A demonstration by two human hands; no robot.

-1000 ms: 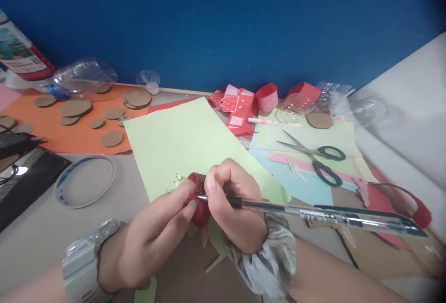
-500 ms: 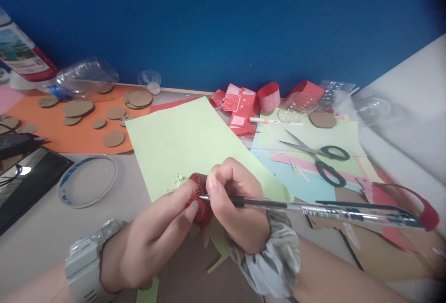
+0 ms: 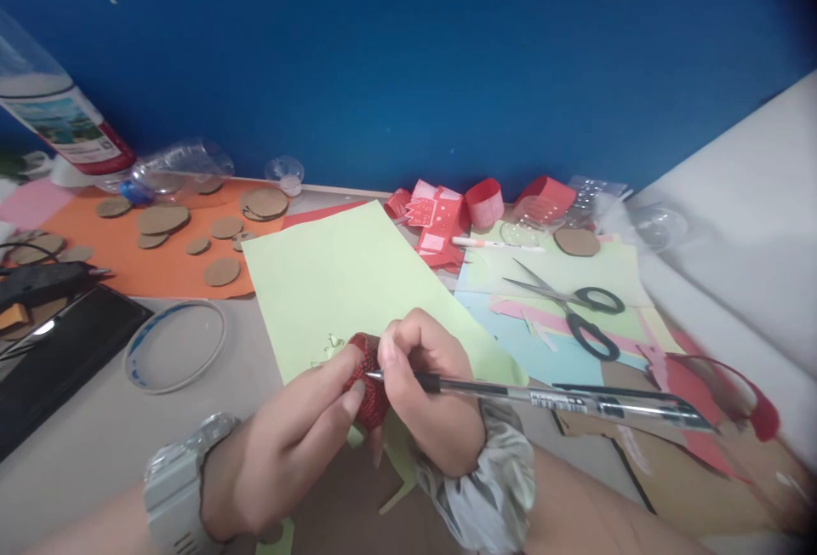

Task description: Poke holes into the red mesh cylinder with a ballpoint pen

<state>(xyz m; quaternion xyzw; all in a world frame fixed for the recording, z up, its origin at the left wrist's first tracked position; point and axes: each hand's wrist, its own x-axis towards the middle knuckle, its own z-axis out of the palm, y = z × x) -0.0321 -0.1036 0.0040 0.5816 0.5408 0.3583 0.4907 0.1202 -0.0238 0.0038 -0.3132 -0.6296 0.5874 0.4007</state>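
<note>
Between my two hands is a small red paper roll (image 3: 370, 406) with dark markings on its curved surface. My left hand (image 3: 287, 436) pinches its left side between thumb and fingers. My right hand (image 3: 427, 385) is closed around the roll's right side and a clear pen (image 3: 542, 397) with a black grip. The pen lies sideways, its tip pointing left at the roll near my left thumb; I cannot tell whether the tip touches. Beneath my hands lies a pale green paper sheet (image 3: 338, 274), with small cut green scraps by my left fingers.
Open scissors (image 3: 568, 300) lie on coloured papers to the right. Red paper rings (image 3: 485, 202) stand at the back by the blue wall. To the left are cardboard discs (image 3: 164, 219) on orange paper, a tape ring (image 3: 175, 346), a clear plastic bottle (image 3: 185, 170) and a black tablet-like slab (image 3: 77, 351).
The whole view has shifted slightly, with the table appearing lower and more of the left side showing. Both hands keep their hold on the roll and pen, almost unmoved.
</note>
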